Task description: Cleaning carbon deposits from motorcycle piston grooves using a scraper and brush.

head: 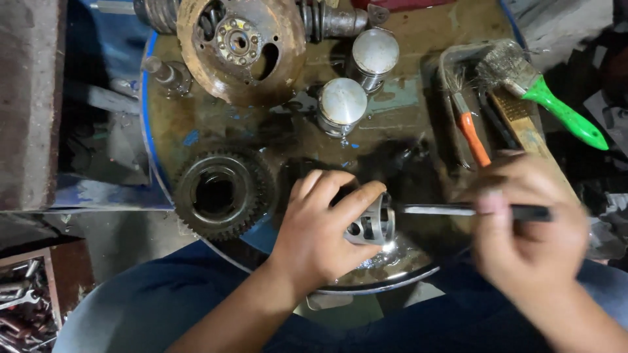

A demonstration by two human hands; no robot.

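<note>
Two hands are working over a round, oily drum top point(196, 124) with a blue rim; the left hand point(320, 229) is wrapping around a small silver piston point(371, 225) lying on its side near the front edge of the drum top, fingers curling over its crown; the right hand point(523, 216), blurred with motion, is pinching a thin dark rod-like tool point(445, 209) whose tip is reaching the open end of the piston. Judging from how things lie, the piston is looking only partly cleaned: its skirt is shining, yet a wet dark film is pooling beneath it, so the work appears to be under way, not finished; two other pistons point(343, 104) are standing upright and apart toward the back, looking already bright. Beside them a shallow tray point(445, 65) is sitting at the right of the drum top, holding an orange-handled brush point(472, 134), a green-handled paintbrush point(543, 91) resting across its rim, and a wooden-backed wire brush point(520, 124); what liquid it is holding, if any, I cannot tell. A black toothed gear point(222, 193) is lying flat at the left; a rusty round plate point(239, 49) is sitting behind it. At lower left a box point(52, 287) is holding spanners point(19, 301).
</note>
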